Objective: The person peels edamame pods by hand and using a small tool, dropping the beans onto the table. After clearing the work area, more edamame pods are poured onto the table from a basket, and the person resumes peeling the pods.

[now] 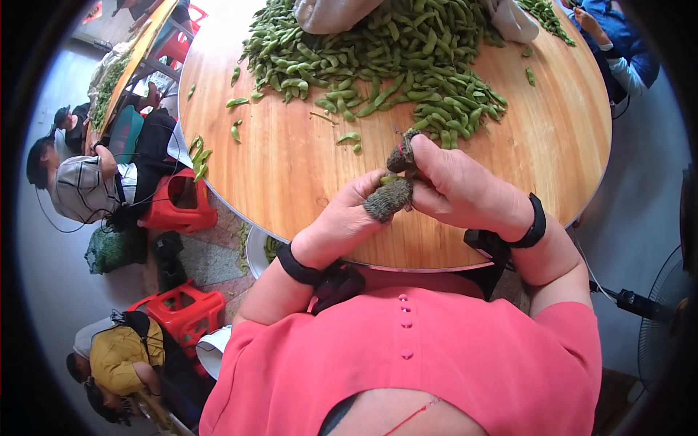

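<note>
My left hand (346, 210) grips a green soybean pod (388, 179), a bit of which shows above its thumb. A grey-green knitted cover (388, 200) wraps that thumb. My right hand (463, 182) meets the left at the fingertips, close against the pod. Its thumb wears a similar knitted cover (401, 155) with a red band. What the right fingertips hold is hidden. Both hands are above the near part of a round wooden table (272, 152). Just beyond them lies a large heap of soybean pods (371, 60).
Pale cloth sacking (335, 13) rests on the heap. Loose pods (200, 158) lie at the table's left edge. Below that edge stand a white basin (256, 252) and red plastic stools (182, 201). People sit left and far right. A fan (662, 321) stands at my right.
</note>
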Motion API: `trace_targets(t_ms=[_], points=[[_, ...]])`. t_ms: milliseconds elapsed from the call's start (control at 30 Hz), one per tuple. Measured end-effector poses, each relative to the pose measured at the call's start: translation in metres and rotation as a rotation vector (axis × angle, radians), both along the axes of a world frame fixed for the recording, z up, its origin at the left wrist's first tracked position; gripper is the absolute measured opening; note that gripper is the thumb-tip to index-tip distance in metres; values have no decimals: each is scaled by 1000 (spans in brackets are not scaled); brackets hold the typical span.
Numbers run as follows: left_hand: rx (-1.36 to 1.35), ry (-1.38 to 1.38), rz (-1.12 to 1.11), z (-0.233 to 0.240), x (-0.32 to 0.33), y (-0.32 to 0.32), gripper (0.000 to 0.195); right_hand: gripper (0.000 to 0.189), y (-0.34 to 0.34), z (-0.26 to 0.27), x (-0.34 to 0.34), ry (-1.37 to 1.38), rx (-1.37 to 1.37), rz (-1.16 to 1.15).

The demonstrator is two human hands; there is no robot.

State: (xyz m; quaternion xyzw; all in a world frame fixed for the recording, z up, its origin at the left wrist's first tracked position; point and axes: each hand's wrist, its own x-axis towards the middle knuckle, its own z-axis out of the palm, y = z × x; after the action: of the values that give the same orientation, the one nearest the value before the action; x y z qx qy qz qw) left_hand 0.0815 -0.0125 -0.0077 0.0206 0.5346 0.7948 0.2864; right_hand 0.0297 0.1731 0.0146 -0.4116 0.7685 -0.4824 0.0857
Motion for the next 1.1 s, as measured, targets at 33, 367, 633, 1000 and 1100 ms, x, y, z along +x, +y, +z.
trace_targets(t_ms=[33, 367, 633, 1000, 1100], points=[[4, 10, 2, 2, 0, -1, 11, 20, -1, 1, 1, 10, 4, 2], [185, -53, 170, -18, 19, -27, 12, 17, -51, 36, 12, 146, 328, 16], [738, -175, 334, -33, 27, -54, 26, 16, -103, 48, 11, 339, 340, 183], [671, -333, 246, -33, 18, -61, 10, 23, -134, 34, -38, 275, 312, 98], [688, -283, 167, -26, 19, -64, 20, 22, -132, 31, -76, 271, 642, -144]])
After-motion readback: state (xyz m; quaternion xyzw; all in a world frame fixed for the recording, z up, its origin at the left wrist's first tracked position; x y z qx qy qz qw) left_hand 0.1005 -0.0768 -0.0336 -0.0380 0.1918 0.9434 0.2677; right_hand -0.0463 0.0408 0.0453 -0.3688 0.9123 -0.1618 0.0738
